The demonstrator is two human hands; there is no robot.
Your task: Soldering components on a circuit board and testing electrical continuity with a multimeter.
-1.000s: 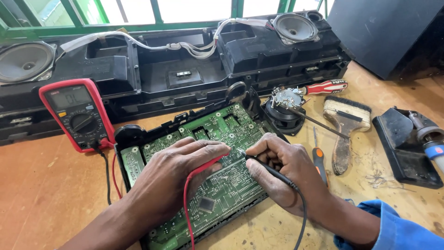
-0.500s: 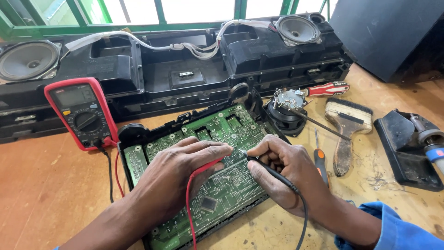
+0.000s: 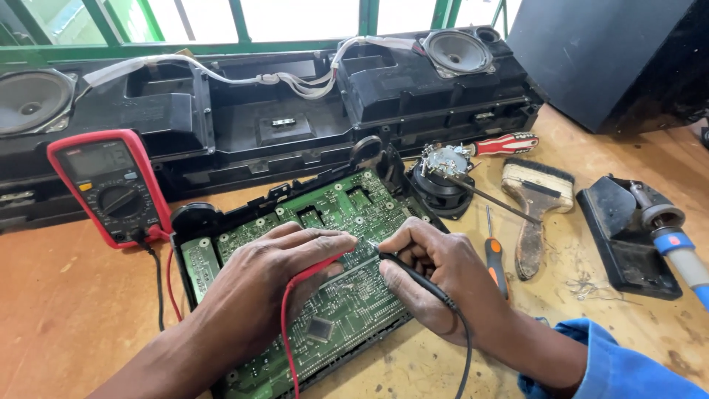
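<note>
Your left hand [image 3: 277,277] pinches the red probe [image 3: 317,267], its tip hidden under your fingers, on the green circuit board [image 3: 347,295]. Your right hand [image 3: 443,277] pinches the black probe [image 3: 410,273]; the board's near corner is cut off.

Both forearms reach in from the near edge and angle toward each other. The left hand [image 3: 277,277] lies palm down, fingers stretched flat and pointing right, thumb tucked beneath. The right hand [image 3: 439,277] is curled in a pen-like pinch, fingertips pointing left, nearly meeting the left fingertips. The right wrist leaves a blue sleeve; the left forearm is bare.
</note>
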